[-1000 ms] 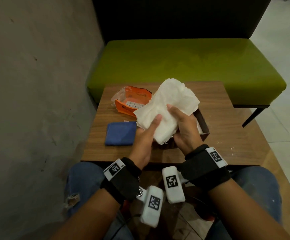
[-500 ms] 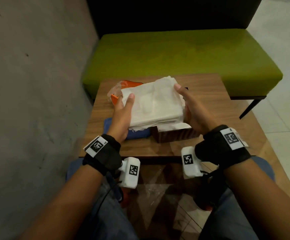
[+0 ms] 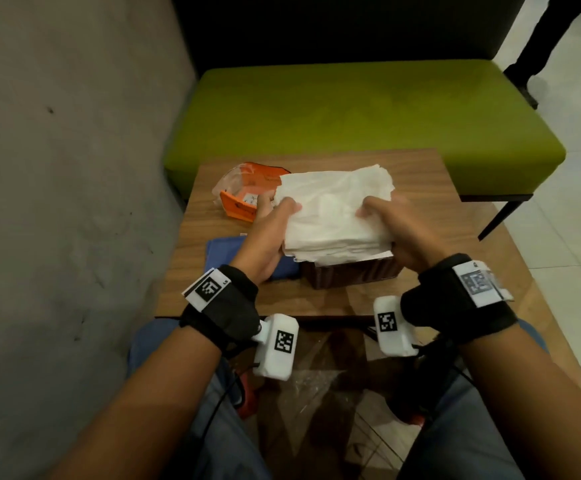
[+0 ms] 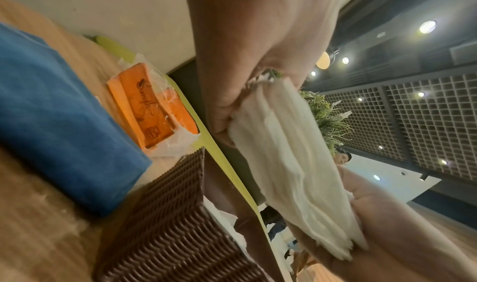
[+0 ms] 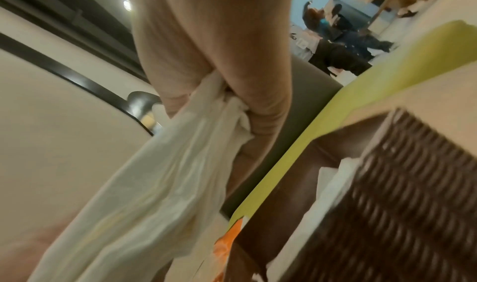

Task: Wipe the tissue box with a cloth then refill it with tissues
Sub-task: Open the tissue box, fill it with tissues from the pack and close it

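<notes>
A thick stack of white tissues lies flat between both hands, just above the brown woven tissue box on the wooden table. My left hand grips the stack's left edge, thumb on top. At the stack's right edge my right hand grips it, thumb on top too. The left wrist view shows the stack hovering over the open box, with some white tissue inside. The right wrist view shows the same stack and the box. A folded blue cloth lies left of the box.
An opened orange tissue wrapper lies at the table's far left. A green bench stands behind the table, a grey wall to the left. A person's dark legs stand at the far right.
The crumpled, upright tissue bundle has been flattened into a level stack. Both hands moved to its sides, and their thumbs now curl over the top as it sinks toward the box.
</notes>
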The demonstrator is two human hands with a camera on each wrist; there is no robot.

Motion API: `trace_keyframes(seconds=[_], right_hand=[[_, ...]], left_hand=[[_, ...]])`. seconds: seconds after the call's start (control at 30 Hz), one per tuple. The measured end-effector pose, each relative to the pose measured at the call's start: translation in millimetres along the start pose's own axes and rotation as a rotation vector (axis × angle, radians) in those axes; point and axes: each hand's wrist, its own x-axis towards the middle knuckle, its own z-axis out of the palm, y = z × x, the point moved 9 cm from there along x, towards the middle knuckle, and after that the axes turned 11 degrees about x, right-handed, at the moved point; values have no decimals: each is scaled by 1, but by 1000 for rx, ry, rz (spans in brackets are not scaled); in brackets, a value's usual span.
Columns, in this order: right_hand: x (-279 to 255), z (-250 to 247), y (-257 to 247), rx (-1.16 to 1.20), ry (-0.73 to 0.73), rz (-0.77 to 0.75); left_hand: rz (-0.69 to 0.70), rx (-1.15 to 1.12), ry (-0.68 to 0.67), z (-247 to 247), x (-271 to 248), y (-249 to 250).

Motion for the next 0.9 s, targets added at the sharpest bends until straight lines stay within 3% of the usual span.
trace_keyframes(seconds=[0.13, 0.23, 0.43, 0.6, 0.7, 0.77, 0.83, 0.9], right_hand=[[11, -18, -16, -159, 33, -56], [17, -30, -18, -439, 54, -94], [25, -38, 5, -1014, 14, -70], [29, -22, 12, -1417, -25, -80], [21, -15, 4, -1566, 117, -188], [14, -5, -7, -1576, 160, -348], [9, 8, -6, -1536, 69, -447], [11, 13, 9, -1522, -57, -374]], left_hand=[[111, 283, 61, 9, 2, 12], [227, 517, 113, 18, 7, 17], [386, 991, 93, 42, 18, 12], [492, 1529, 10, 63, 21, 7], [588, 1561, 86, 64, 14, 18], [727, 1552, 167, 67, 0, 28], [837, 1601, 169, 75, -12, 27], [860, 1686, 146, 79, -14, 17]])
